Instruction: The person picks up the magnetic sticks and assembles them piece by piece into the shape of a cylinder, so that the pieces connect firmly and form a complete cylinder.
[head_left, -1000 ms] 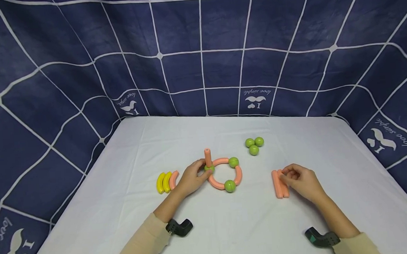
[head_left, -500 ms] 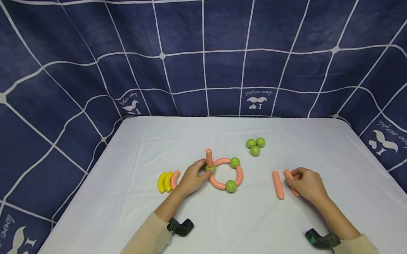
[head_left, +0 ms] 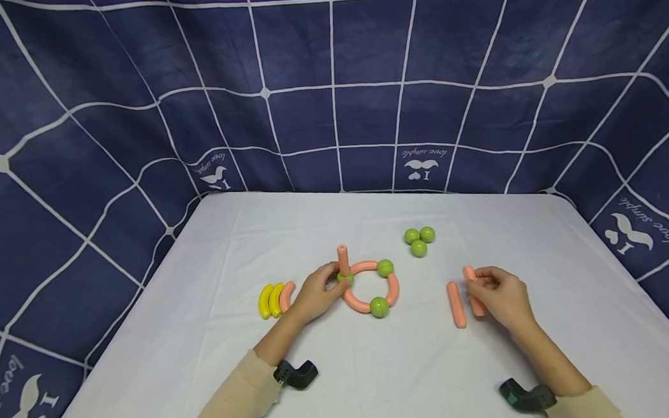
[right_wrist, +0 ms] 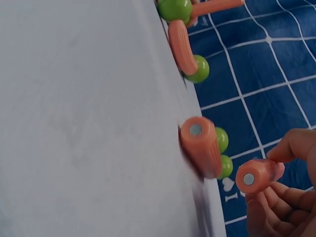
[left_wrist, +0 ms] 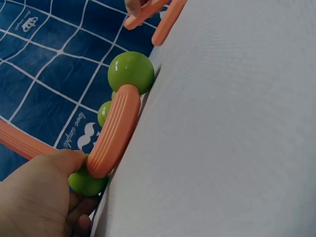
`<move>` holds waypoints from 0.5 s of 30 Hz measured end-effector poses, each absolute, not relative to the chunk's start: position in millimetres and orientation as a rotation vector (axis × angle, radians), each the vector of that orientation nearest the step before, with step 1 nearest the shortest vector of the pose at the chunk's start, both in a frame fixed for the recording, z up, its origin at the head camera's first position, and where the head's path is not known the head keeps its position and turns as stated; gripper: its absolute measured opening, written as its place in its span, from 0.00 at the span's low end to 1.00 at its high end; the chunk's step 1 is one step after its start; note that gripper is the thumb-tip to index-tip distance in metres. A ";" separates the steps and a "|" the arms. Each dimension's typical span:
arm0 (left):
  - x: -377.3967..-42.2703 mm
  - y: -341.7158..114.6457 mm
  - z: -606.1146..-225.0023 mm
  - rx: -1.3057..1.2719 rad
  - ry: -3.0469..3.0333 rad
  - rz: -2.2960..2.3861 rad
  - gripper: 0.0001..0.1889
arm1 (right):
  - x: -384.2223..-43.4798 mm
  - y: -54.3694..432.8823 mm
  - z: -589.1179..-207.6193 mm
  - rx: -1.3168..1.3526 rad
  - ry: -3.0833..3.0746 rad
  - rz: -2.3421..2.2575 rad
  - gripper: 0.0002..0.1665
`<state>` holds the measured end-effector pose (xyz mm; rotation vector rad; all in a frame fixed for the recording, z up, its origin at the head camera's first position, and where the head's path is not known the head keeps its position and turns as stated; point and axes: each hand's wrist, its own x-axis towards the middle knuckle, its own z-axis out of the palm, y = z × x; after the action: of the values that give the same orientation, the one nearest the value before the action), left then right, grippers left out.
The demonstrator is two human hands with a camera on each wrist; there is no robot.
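One straight salmon rod [head_left: 478,307], right of centre in the head frame, has shifted up and slightly left over the last half second; it now shows raised off the cloth. Right hand [head_left: 502,296] pinches it between thumb and fingers. Its visible end is round, with a grey disc set in it. Second straight rod [head_left: 456,305] lies just left, flat, its side ribbed.

Left hand [head_left: 318,293], at frame centre, grips a glossy green ball [head_left: 345,278], from which an upright rod [head_left: 343,259] rises. The ball belongs to a ring [head_left: 394,288] of three balls alternating with three grooved, curved salmon pieces.

Loose green balls [head_left: 419,248], three in number, cluster above and right of the ring. Two yellow curved pieces [head_left: 271,300] and one curved salmon piece [head_left: 285,296] lie side by side at left.

White cloth [head_left: 413,370] separates ring from rods and extends to the table's right edge. Navy backdrop [head_left: 369,117], white-gridded and creased, hangs behind and at both sides.
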<state>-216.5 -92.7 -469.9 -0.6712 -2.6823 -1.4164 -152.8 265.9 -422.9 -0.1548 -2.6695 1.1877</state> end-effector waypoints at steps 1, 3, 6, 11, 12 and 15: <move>-216.3 -92.8 -470.2 -0.668 -2.682 -1.414 0.20 | -152.6 263.9 -421.4 -0.147 -2.662 1.206 0.19; -216.4 -92.7 -470.6 -0.666 -2.683 -1.414 0.20 | -152.9 259.8 -418.2 -0.132 -2.648 1.238 0.18; -217.1 -92.3 -471.1 -0.667 -2.680 -1.420 0.20 | -153.2 253.8 -413.9 -0.099 -2.631 1.296 0.18; -217.4 -93.0 -471.1 -0.671 -2.669 -1.421 0.20 | -157.1 241.5 -409.7 -0.008 -2.604 1.374 0.16; -217.3 -93.1 -471.1 -0.672 -2.669 -1.419 0.20 | -158.3 238.7 -409.3 0.010 -2.599 1.382 0.16; -216.3 -93.6 -471.0 -0.673 -2.662 -1.432 0.20 | -161.8 229.4 -407.7 0.057 -2.575 1.423 0.15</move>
<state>-216.3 -93.6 -471.0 -0.6732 -2.6623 -1.4322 -161.8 229.4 -407.7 0.0565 -2.5745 1.4229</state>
